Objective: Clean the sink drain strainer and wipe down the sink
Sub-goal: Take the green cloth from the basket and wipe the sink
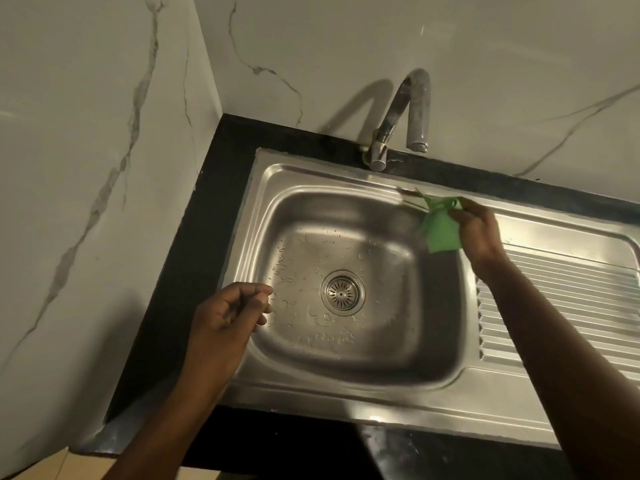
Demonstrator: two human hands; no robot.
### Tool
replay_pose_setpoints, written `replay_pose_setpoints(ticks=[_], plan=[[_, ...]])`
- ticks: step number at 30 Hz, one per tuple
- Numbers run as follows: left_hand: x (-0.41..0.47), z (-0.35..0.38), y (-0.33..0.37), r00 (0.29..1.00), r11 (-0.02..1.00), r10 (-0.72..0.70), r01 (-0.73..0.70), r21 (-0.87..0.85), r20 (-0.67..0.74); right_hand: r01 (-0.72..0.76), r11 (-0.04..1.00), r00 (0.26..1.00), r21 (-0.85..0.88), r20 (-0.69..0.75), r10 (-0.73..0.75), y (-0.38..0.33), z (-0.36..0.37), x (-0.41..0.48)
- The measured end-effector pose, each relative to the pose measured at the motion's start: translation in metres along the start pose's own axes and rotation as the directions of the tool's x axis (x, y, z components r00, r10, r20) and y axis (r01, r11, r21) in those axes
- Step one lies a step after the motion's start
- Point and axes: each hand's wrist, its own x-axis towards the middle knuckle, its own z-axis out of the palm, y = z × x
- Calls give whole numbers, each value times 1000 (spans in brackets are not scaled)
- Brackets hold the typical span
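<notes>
A stainless steel sink (263,188) fills the middle of the view, its basin wet with droplets. The round metal drain strainer (342,293) sits in the drain at the basin's centre. My right hand (476,233) holds a green scrub pad (441,232) at the basin's far right corner, against the rim. My left hand (230,315) hovers over the basin's left rim with its fingers curled loosely and nothing in them.
A chrome faucet (408,116) arches over the back rim. A ribbed draining board (561,306) lies to the right of the basin. Black countertop (207,216) frames the sink, and white marble walls rise behind and on the left.
</notes>
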Motion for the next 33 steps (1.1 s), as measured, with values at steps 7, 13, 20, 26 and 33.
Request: replay_pose_setpoints(ticks=[7,13,20,26,33], plan=[[-3,10,3,1000,1000,15,-14,-22,25,-107,972,993,-211,-79,92,9,-8,29],[-6,9,-1,1000,1000,7,-7,-12,10,-15,774,990,-633,-116,-75,45,28,12],[-8,-4,-4,1000,1000,-13,13,-15,-26,14,616,969,-788,-141,-203,45,72,7],[-10,-7,-9,998,999,-54,53,-11,-32,112,683,934,-722,-159,-321,6,160,-13],[-18,-7,-13,994,996,-85,85,0,-66,377,775,911,-507,50,-410,-57,278,-53]])
